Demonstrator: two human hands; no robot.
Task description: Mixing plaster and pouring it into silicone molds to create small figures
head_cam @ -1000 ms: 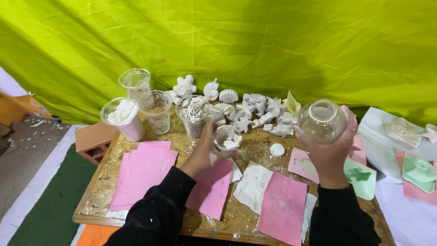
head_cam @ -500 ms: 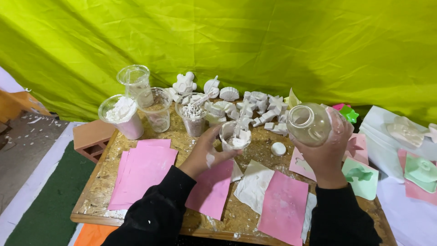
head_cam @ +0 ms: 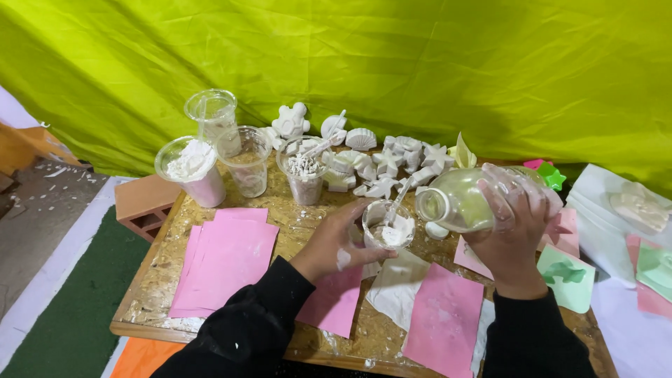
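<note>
Hands [head_cam: 336, 241] gripping cup [head_cam: 387, 225], bottle [head_cam: 465, 199]

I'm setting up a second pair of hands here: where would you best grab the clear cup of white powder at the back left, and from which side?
Take the powder cup around its lower wall, coming from its left, open side. It stands upright and tapers downward, powder heaped to the rim, so a top grip would likely spill. Another clear cup crowds its right, and the brick sits low on the left.
</note>
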